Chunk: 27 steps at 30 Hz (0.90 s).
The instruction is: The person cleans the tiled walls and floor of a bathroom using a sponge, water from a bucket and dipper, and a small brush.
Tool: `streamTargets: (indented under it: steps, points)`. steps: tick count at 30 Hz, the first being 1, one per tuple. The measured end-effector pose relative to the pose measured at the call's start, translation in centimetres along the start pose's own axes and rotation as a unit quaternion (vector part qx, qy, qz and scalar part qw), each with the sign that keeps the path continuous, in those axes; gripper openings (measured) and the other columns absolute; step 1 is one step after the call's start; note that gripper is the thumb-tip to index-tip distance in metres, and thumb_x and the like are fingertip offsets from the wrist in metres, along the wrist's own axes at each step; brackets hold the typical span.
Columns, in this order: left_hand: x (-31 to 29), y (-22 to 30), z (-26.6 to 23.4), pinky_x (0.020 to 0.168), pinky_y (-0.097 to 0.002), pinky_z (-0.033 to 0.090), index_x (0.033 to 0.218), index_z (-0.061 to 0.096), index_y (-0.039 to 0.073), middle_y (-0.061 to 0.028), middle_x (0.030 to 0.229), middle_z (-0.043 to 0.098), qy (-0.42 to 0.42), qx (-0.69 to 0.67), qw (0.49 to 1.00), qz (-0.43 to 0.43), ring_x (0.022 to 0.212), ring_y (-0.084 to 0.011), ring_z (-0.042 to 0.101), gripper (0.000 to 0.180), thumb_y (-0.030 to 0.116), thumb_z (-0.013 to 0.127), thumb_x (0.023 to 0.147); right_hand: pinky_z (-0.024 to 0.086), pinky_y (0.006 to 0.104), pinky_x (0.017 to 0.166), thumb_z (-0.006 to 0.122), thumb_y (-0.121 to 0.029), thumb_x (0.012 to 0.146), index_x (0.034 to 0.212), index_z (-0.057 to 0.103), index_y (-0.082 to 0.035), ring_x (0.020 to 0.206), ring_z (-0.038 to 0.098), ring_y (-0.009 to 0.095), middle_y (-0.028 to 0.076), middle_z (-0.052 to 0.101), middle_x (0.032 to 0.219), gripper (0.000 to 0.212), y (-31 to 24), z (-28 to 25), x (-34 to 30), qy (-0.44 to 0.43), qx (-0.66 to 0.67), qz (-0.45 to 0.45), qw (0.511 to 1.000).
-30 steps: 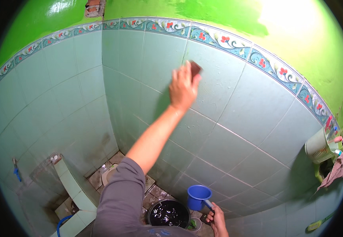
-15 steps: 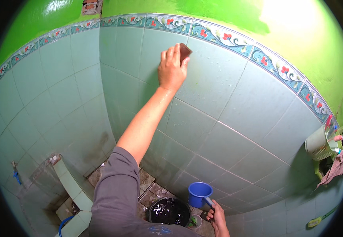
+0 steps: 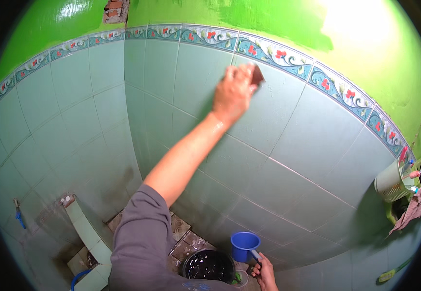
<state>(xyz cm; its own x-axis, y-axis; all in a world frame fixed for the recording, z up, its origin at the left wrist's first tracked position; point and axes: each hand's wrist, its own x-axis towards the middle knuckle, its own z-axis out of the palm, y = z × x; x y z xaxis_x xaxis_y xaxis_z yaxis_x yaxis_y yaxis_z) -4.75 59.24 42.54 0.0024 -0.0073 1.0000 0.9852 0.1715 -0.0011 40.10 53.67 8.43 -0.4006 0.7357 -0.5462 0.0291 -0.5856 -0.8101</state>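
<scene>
Brown pad [image 3: 258,76] is in your left hand [image 3: 233,92], up on the tiled wall [image 3: 312,140], just under the floral border [image 3: 288,56]. Left fingers bent over the pad, thumb on its right side; blurred, so can't tell how tightly they press together. Pad's exposed edge slopes from upper left to lower right; full long axis hidden by your hand.

Your right hand [image 3: 264,272] has its fingers wrapped round the handle of the blue dipper [image 3: 242,250], low by the wall's foot. Cup mouth faces up, handle slants down-right to you; can't tell if there's water inside. Just left of it, black basin [image 3: 184,266] with dark, glinting liquid. Between basin and right hand, small pale cup [image 3: 246,276] with something green in it. Patterned tile floor [image 3: 180,227] below, looks wet.

Toward the wall's right edge, pale basket [image 3: 389,185] of mixed small items, pink cloth [image 3: 418,203] beside it. Bright green paint [image 3: 268,14] above the border; exposed brick [image 3: 116,10] over the wall corner.
</scene>
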Motion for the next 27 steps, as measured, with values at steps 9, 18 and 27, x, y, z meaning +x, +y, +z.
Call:
streamTargets:
  steps: [9, 18, 27]
  points:
    - [4.9, 0.2, 0.0, 0.089, -0.043, 0.05, 0.127, 0.053, -0.001, -0.0148, 0.12, 0.057, 0.018, 0.006, 0.996, -0.088, 0.105, -0.0353, 0.053, 0.051, 0.025, 0.067, 0.086, 0.038, 0.0322, 0.046, 0.046, -0.012, 0.091, 0.144, 0.036, -0.009, 0.049, 0.035, 0.012, 0.0, 0.034, 0.063, 0.053, 0.1, 0.3, 0.3, -0.006, -0.001, -0.005, 1.0]
    - [7.3, -3.8, -0.4, 0.089, -0.043, 0.051, 0.126, 0.053, -0.002, -0.0136, 0.12, 0.057, 0.041, 0.071, 0.982, -0.168, 0.11, -0.0347, 0.052, 0.053, 0.029, 0.066, 0.087, 0.035, 0.0275, 0.042, 0.043, -0.027, 0.101, 0.144, 0.039, -0.014, 0.046, 0.036, 0.009, -0.003, 0.037, 0.061, 0.045, 0.2, 0.6, 0.0, -0.02, -0.002, 0.006, 1.0]
    - [6.8, -3.0, -0.4, 0.088, -0.0426, 0.051, 0.131, 0.051, 0.001, -0.0131, 0.123, 0.057, 0.032, 0.054, 0.993, -0.104, 0.109, -0.0343, 0.053, 0.054, 0.029, 0.065, 0.088, 0.034, 0.0255, 0.043, 0.039, -0.02, 0.101, 0.139, 0.044, -0.008, 0.046, 0.034, 0.009, -0.004, 0.036, 0.061, 0.041, 1.2, -0.1, -0.3, -0.003, -0.019, 0.002, 1.0]
